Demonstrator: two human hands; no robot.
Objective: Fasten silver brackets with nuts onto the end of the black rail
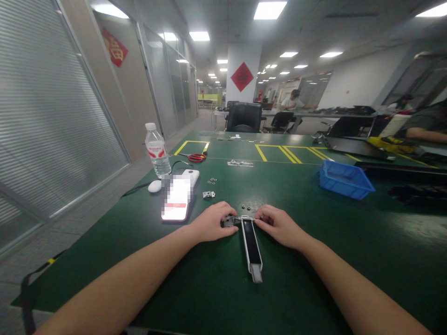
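A long white-framed part with a black face (251,244) lies on the green table (209,288), its grey end toward me. A thin metal rod (247,218) crosses its far end. My left hand (214,222) is closed on a small metal bracket (229,221) at the rod's left end. At the right end, my right hand (279,224) has its fingers pinched together; what lies between them is too small to make out. Two small nuts (246,207) sit just beyond the rod. Another metal bracket (208,195) rests farther left, with several small rings (212,180) behind it.
A lit phone (176,200), a white device (191,175), a white mouse-like object (154,186) and a water bottle (158,151) stand left. Red scissors (197,157) lie beyond. A blue bin (345,179) is at right. People (292,100) sit in the background.
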